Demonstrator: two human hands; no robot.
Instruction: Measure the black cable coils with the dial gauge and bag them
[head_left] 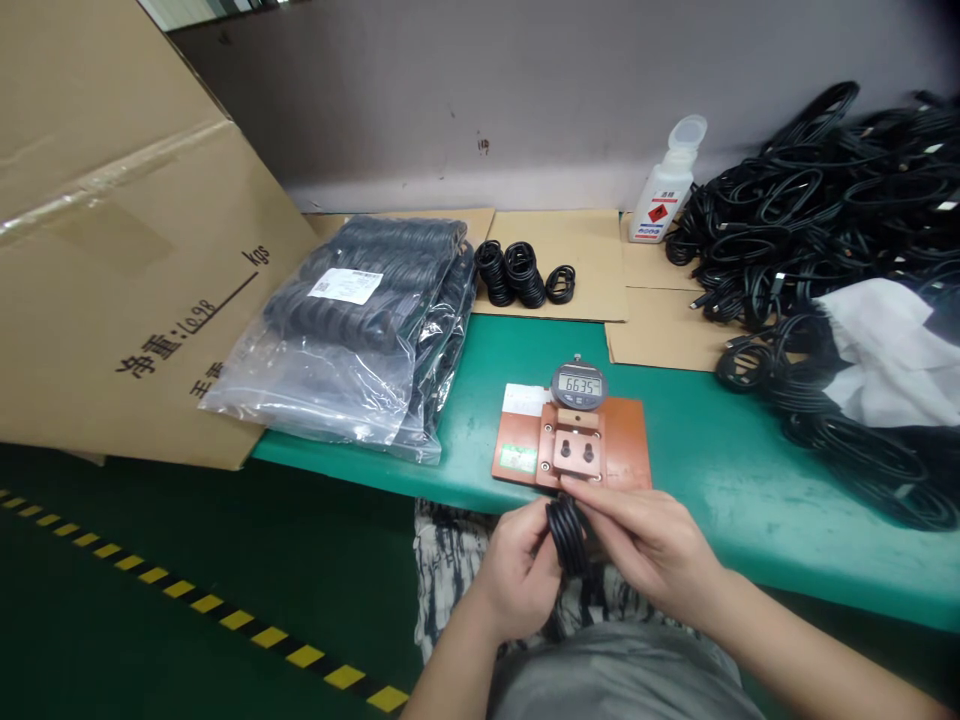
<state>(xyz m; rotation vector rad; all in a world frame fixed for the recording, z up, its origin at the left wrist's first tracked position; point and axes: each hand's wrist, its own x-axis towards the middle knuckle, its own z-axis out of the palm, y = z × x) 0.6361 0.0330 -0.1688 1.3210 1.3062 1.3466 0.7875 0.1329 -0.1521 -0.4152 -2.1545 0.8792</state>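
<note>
A coiled black cable point(568, 538) is in my left hand point(523, 570), whose fingers close around the coil. My right hand point(654, 538) is closed beside it, its fingertips pinching at the cable's end against the front edge of an orange-brown test fixture point(628, 440). The fingers mostly hide that end. On the fixture sits a metal block point(577, 455) with two dark screws. Behind the block a round digital gauge point(580, 385) shows what looks like 6635.
Bagged coiled cables point(360, 290) lie left on the green table point(480, 370). Several coils point(521, 272) rest on cardboard point(585, 240). A white bottle point(661, 195), a large cable heap point(810, 210) and white cloth point(892, 350) are right. A big carton point(112, 280) stands left.
</note>
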